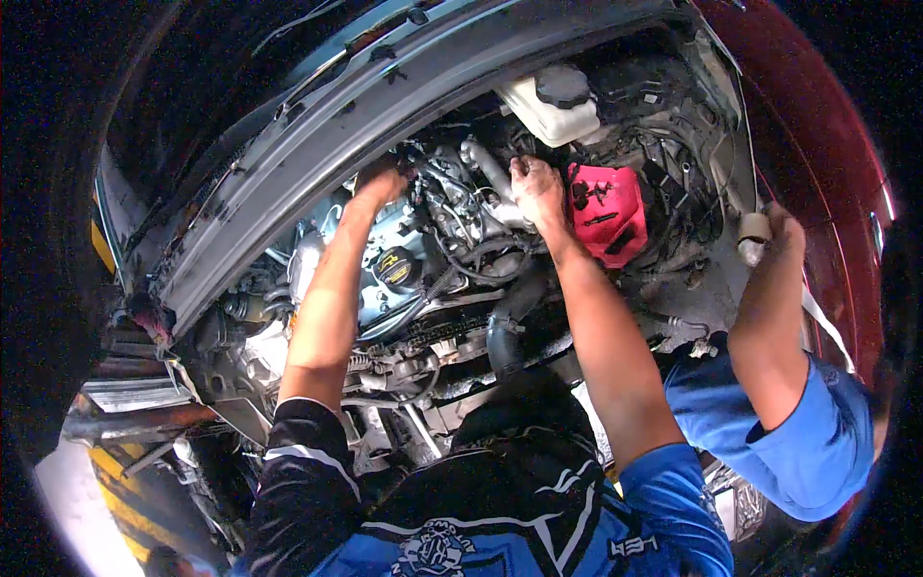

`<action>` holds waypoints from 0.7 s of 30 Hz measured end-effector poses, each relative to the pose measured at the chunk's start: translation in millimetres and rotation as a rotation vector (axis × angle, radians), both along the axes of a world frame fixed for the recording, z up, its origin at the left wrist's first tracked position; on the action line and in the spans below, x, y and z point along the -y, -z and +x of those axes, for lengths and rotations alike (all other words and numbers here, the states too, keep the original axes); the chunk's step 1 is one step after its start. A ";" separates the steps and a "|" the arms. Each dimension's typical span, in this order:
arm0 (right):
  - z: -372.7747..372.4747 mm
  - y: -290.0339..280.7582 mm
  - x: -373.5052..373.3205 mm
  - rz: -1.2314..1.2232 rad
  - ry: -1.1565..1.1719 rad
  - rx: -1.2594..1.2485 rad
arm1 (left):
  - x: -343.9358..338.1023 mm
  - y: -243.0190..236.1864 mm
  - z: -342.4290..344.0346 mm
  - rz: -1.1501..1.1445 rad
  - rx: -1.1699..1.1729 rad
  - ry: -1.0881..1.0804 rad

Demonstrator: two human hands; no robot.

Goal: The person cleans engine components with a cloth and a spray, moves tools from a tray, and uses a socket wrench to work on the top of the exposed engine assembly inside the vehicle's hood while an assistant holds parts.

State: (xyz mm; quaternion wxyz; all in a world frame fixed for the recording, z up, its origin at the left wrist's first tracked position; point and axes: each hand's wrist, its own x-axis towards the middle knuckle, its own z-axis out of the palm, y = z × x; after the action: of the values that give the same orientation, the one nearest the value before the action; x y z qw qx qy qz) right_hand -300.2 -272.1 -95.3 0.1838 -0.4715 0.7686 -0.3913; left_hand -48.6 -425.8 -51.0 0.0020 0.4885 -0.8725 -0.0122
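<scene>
The right hand (pixel 538 195) is curling its fingers together beside a metal pipe (pixel 490 171); I cannot tell whether they are pinching anything. The left hand (pixel 383 183) is reaching among wires (pixel 437 183) that are hiding its fingertips, so I cannot tell how those are standing. The engine (pixel 457 219) is lying beneath and between both sets of fingers, its smooth grey-blue cover (pixel 385 236) and round black cap (pixel 396 267) sitting just nearer the body than the left ones. Right of the right fingers, a glossy pink tray (pixel 625 197) is holding small dark parts (pixel 598 218); beyond them a white plastic tank (pixel 550 123) is standing under a ribbed black lid (pixel 562 87). A thick black hose (pixel 504 344) is bending bodyward below them. Farther right, a co-worker's hand (pixel 788 236) is resting by a red body panel (pixel 832 144). Past the left fingers, a dusty grey panel (pixel 413 82) is arching across; well beyond, yellow stripes are marking the floor (pixel 72 471).
</scene>
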 end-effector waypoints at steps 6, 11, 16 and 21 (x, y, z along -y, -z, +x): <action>5.6 7.4 0.2 -0.162 0.139 -0.100 | -18.4 -37.5 6.4 0.217 0.093 0.032; 0.4 9.4 3.2 -0.158 0.043 -0.015 | -108.3 -109.8 -7.8 0.175 -0.189 0.081; -2.2 11.7 1.4 -0.172 0.009 0.116 | -184.9 -159.1 -26.9 0.125 -0.308 0.275; -1.6 6.1 0.8 -0.110 0.028 -0.126 | -258.3 -186.4 -15.3 0.067 -0.426 0.201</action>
State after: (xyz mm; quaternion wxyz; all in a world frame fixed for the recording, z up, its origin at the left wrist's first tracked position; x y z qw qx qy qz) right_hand -301.8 -272.9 -101.4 0.1036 -0.4938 0.7625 -0.4050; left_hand -64.0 -167.5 135.5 0.1685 0.3856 -0.8956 -0.1443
